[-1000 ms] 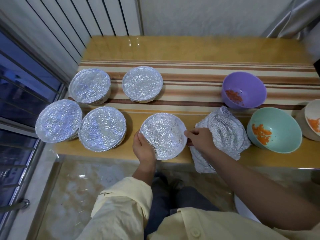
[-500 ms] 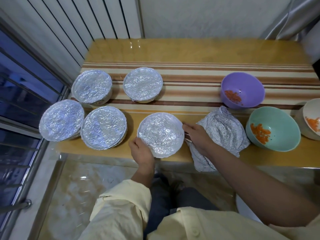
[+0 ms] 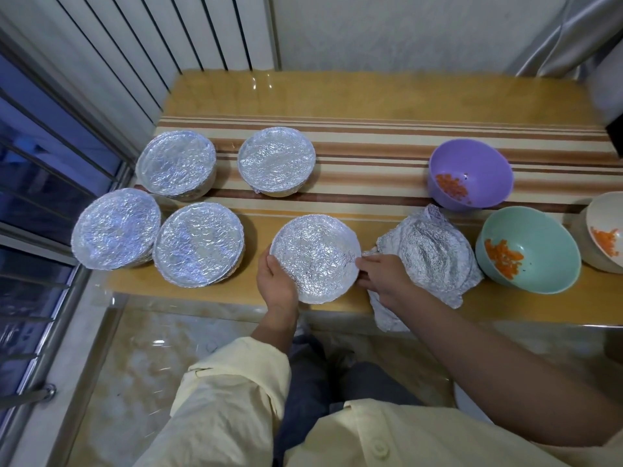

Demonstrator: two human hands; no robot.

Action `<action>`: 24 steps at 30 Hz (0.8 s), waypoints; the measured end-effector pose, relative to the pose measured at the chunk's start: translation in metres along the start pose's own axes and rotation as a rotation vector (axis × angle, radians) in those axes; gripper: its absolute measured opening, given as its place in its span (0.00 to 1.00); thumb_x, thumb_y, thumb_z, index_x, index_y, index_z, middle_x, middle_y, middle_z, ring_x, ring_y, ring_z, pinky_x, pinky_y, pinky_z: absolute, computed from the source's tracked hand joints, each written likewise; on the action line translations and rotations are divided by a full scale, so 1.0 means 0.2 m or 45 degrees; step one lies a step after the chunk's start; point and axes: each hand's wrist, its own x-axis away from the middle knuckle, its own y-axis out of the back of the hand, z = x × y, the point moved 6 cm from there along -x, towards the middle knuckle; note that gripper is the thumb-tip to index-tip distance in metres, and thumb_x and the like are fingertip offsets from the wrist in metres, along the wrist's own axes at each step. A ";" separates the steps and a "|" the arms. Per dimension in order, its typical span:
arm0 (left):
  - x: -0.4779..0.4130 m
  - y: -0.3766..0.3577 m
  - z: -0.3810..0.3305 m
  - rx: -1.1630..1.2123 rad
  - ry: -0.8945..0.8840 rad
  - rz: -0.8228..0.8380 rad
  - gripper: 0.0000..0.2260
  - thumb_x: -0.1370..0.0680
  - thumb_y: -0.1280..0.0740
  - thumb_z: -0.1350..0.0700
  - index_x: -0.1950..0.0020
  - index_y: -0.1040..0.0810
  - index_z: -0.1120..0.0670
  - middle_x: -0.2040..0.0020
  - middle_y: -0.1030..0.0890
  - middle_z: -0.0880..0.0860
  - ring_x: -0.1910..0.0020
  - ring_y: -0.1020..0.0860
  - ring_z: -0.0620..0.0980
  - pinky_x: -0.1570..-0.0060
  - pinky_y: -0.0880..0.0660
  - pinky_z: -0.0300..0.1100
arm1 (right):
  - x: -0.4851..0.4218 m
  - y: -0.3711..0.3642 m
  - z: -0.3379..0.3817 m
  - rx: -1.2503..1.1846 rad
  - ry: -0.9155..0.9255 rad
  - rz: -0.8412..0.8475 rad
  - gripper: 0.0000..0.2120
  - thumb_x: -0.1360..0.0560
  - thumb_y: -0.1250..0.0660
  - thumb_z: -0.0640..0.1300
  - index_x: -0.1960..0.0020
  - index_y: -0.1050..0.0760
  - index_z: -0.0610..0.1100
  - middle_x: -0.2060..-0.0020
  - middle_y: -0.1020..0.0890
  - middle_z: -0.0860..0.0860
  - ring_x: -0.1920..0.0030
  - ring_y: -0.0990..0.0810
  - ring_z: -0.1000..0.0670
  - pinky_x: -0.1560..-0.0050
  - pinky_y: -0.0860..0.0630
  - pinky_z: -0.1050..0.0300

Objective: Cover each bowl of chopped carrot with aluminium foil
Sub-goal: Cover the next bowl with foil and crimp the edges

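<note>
Grips the nearest foil-covered bowl (image 3: pixel 316 256) at its left rim with left hand (image 3: pixel 275 282). Pinches its right rim with right hand (image 3: pixel 382 278), beside loose foil (image 3: pixel 435 256) on table (image 3: pixel 337 96).

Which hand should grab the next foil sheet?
Right. The right hand lies right by the loose foil, near the uncovered green bowl; the left hand holds the covered bowl on its far side.

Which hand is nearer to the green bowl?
Right. The right hand is on the right edge of the foil-covered bowl, loose foil between it and the green bowl; the left hand is on the left edge.
</note>
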 end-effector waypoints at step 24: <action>-0.03 -0.01 0.03 0.014 0.045 0.002 0.15 0.14 0.48 0.59 0.33 0.26 0.60 0.40 0.21 0.59 0.42 0.22 0.55 0.41 0.26 0.46 | 0.02 0.04 0.00 -0.146 -0.129 0.089 0.08 0.28 0.28 0.35 0.49 0.22 0.34 0.59 0.17 0.42 0.63 0.18 0.48 0.69 0.22 0.63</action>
